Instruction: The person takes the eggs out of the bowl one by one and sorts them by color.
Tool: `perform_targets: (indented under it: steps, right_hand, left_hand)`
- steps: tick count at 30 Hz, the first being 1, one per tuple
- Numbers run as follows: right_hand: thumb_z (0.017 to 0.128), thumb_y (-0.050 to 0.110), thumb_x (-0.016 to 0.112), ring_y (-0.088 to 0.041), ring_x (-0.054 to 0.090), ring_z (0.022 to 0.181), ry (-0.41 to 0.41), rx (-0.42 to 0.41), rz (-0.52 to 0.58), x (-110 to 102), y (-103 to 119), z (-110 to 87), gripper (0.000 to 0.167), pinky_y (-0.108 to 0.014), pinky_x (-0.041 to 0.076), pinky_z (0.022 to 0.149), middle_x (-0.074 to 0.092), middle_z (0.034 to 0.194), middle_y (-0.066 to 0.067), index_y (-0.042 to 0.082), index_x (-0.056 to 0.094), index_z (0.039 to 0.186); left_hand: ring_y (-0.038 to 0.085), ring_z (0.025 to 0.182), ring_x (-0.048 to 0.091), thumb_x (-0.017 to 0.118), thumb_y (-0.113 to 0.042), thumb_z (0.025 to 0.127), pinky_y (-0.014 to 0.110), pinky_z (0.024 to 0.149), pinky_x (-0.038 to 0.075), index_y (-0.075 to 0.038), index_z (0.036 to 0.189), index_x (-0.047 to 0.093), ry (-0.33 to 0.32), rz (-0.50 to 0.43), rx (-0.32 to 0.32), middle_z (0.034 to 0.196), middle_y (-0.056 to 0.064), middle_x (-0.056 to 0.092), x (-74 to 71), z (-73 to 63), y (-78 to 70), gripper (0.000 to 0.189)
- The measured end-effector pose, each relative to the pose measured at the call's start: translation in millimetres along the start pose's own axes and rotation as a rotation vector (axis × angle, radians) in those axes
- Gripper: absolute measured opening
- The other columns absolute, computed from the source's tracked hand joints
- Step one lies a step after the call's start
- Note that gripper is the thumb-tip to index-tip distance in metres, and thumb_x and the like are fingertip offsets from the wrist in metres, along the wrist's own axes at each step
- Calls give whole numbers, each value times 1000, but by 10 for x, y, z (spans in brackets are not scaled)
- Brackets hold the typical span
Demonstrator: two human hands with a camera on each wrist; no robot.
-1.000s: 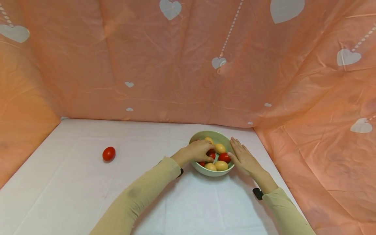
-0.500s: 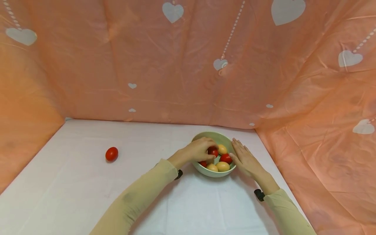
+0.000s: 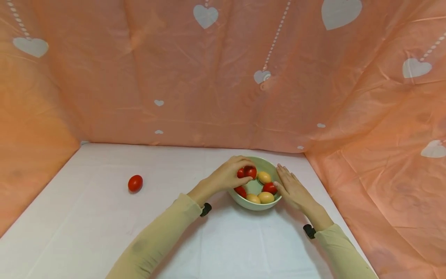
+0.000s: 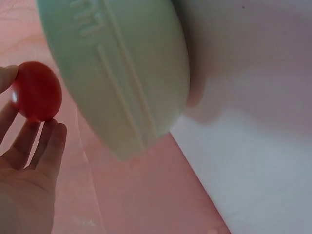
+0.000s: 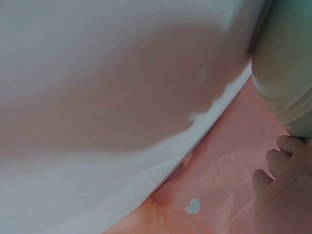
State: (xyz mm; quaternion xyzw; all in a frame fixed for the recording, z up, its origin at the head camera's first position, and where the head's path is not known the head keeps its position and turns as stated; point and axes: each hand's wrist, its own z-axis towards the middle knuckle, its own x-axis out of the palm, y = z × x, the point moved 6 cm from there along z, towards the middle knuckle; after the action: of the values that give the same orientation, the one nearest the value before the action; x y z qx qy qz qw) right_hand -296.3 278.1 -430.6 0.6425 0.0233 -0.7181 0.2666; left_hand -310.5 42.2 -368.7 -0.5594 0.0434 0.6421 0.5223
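bowl [image 3: 255, 207]: pale green, raised lines | held oval ball [image 4: 38, 91]: red | other bowl balls [image 3: 266, 197]: red, tan-yellow | lone ball [image 3: 135, 183]: red | backdrop [image 3: 209, 124]: orange, light-grey hearts [image 3: 205, 16], pale dotted strings [image 3: 279, 28] | tablecloth [image 3: 174, 252]: white | sleeves [image 3: 158, 234]: beige | wrist gadgets [image 3: 309, 231]: black

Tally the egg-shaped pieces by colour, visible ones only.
Red: 5 (a lone red piece on the white cloth, a held red piece in the left hand, three other red pieces in the bowl)
Yellow: 3 (yellow pieces, all in the bowl)
Total: 8 visible; the left hand covers part of the bowl, so more may be hidden.
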Motion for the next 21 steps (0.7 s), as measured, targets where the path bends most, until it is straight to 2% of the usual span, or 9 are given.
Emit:
perform_targets:
  steps: [5,9,14,21]
  right_hand:
    - [113,35,40,-47,20,155,-4,-7,-11,-7,8,15,66,-63,17,123,22,169,-24,-8,24,161]
    - [113,35,40,-47,19,155,2,-8,-4,-9,32,18,66,-64,17,123,22,168,-26,-8,23,161]
    - [113,35,40,-47,18,155,8,-1,3,16,32,0,67,-64,16,123,21,168,-26,-9,22,161]
    - [113,34,41,-48,19,155,-3,-5,5,-15,38,-4,66,-65,17,123,22,168,-26,-10,24,160]
  left_hand:
    - [30,131,53,78,-15,94,45,109,49,-6,135,67,-111,-27,9,141,11,60,-177,-131,55,44]
    - [29,126,57,79,-9,91,42,106,50,-2,132,69,-192,-46,42,138,11,61,-312,-247,121,42]
    - [30,123,61,80,-4,88,36,99,55,1,129,69,-261,-65,55,137,15,62,-461,-412,231,42]
    - [34,118,65,79,2,85,37,96,58,5,125,68,-341,-95,74,132,19,61,-686,-631,377,42]
